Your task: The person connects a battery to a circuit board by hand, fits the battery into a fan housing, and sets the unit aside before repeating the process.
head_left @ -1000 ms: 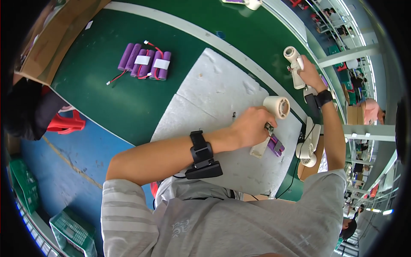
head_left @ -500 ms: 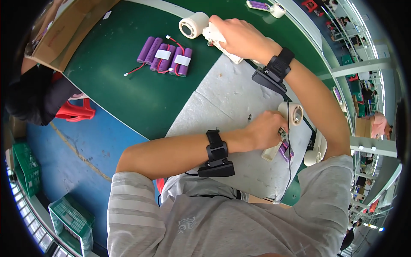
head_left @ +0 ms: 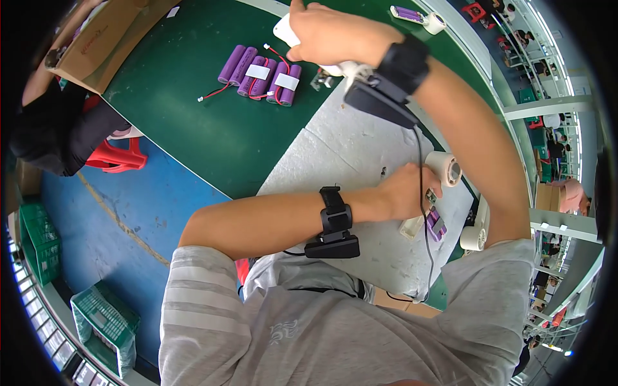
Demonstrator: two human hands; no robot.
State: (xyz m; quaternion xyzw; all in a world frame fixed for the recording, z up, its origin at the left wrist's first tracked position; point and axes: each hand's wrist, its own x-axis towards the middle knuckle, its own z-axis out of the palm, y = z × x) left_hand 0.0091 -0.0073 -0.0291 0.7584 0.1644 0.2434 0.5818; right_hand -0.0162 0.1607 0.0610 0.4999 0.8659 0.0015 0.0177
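Observation:
My left hand (head_left: 409,191) is closed on the open handle of a white dryer-shaped housing (head_left: 443,168) with a round barrel. A purple battery pack (head_left: 436,225) shows in that handle beside small metal parts. The housing rests on the grey-white foam sheet (head_left: 322,157). At the far side, my right hand (head_left: 338,35) is closed on a white plastic part (head_left: 284,29), mostly hidden by the fingers. Under the right wrist lies another white part with small metal and wire pieces (head_left: 320,80). Purple battery packs (head_left: 261,77) with red wires and white labels lie left of it.
More white housings lie at the far edge (head_left: 434,24) and right edge (head_left: 473,238) of the green table (head_left: 193,128). A cardboard box (head_left: 96,51) stands far left, beside another person's arm (head_left: 38,80). A red stool (head_left: 119,154) and green crates (head_left: 103,321) are on the blue floor.
My right hand has moved farther away and left, covering where the white barrel showed, and now grips a white part there. The left hand stays on its housing; the whole view has shifted slightly.

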